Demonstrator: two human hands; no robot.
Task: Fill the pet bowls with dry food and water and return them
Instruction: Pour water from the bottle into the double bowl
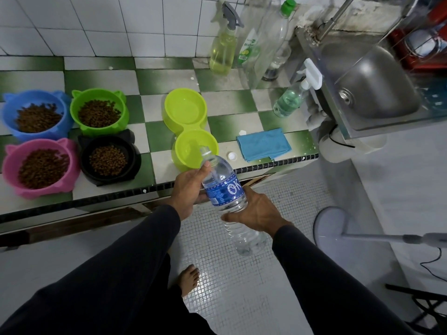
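Note:
A clear water bottle (225, 187) with a blue label is uncapped and tilted, its mouth over the near cup of a lime double bowl (186, 112). My left hand (187, 187) grips the bottle near its shoulder, and my right hand (256, 210) grips its lower body. The bottle's white cap (232, 156) lies on the counter beside the bowl. Four cat-eared bowls hold dry food: blue (9, 110), green (76, 110), pink (9, 163) and black (134, 160).
A folded blue cloth (263, 143) lies right of the double bowl. Spray bottles (222, 49) and tall bottles stand at the tiled wall. A steel sink (377, 88) is at the right. A white fan base (331, 228) stands on the floor.

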